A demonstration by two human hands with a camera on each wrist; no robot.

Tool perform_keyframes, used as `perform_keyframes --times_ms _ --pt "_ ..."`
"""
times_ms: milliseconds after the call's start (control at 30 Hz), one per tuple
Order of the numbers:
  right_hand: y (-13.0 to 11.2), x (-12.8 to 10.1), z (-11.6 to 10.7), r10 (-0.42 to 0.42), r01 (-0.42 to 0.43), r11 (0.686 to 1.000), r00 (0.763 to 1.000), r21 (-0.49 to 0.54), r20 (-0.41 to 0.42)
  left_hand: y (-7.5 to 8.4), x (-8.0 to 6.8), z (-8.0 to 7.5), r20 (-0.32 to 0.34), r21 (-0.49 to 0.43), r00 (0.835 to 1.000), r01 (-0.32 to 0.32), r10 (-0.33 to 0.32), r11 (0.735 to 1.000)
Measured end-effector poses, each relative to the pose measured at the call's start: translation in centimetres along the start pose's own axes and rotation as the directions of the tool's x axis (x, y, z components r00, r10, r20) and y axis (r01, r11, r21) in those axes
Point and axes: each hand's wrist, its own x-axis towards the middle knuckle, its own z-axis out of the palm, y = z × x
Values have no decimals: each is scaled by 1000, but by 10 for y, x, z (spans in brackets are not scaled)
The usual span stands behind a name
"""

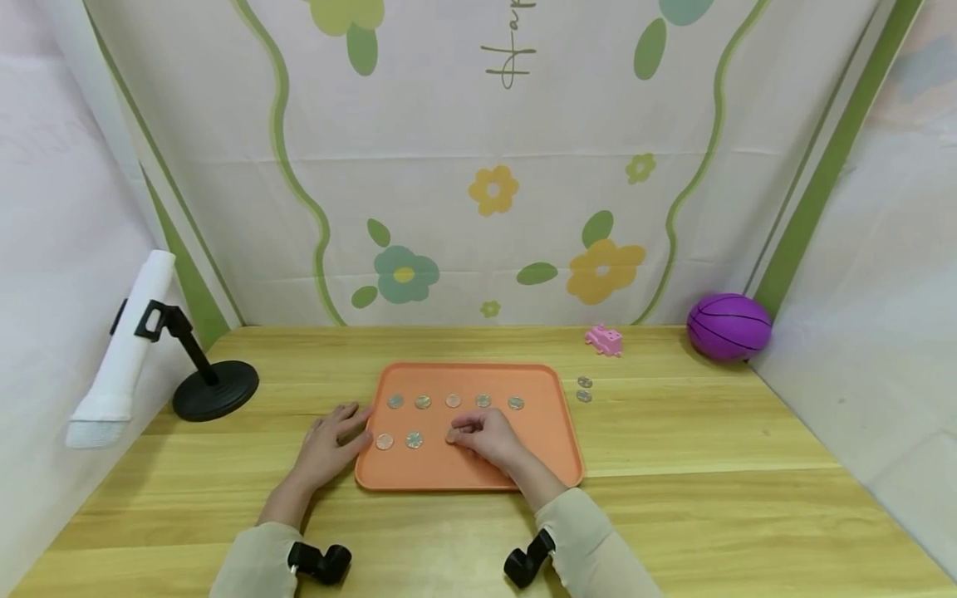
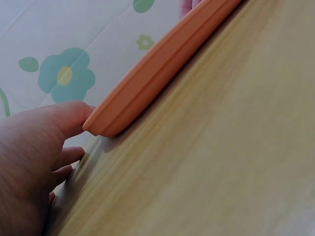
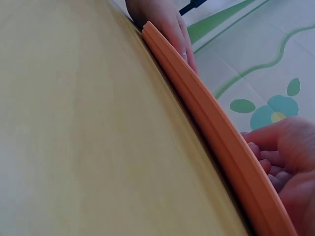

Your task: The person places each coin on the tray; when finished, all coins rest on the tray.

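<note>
Both forearms come in from the near edge, in pale sleeves, each with a small black camera mount at the wrist. The left hand [image 1: 329,444] lies palm down, fingers relaxed and spread a bit, pointing far and right. The right hand [image 1: 486,436] sits just right of it, fingers curled with the tips bunched together toward the left, knuckles up.

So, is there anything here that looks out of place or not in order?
Only a small thing: two coins lie on the wooden table just right of the orange tray, while the rest sit in rows inside it. The near row is incomplete, with two coins plus the right hand at a third spot. Nothing looks spilled or damaged.
</note>
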Motion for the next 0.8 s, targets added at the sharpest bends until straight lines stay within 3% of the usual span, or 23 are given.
perform_keyframes --times_ms 100,233,433,533,700,800 --pt "-6 -3 3 -37 36 997 999 -62 -18 -1 0 0 4 0 1000 3 -3 1000" --pt "9 6 5 -55 51 992 998 -111 -34 -3 0 -1 2 1 1000 -4 4 1000" --pt "14 8 5 -63 58 989 997 -133 -32 -4 -1 -1 6 4 1000 -5 5 1000" --pt "12 6 2 -45 44 995 999 -84 -9 -3 -1 -1 5 2 1000 -4 4 1000" --pt "2 4 -18 -52 52 998 999 -20 -5 -4 0 0 3 2 1000 -4 4 1000" --pt "-3 1 -41 -62 61 997 998 -38 -25 -3 0 0 7 -2 1000 1 -1 1000"
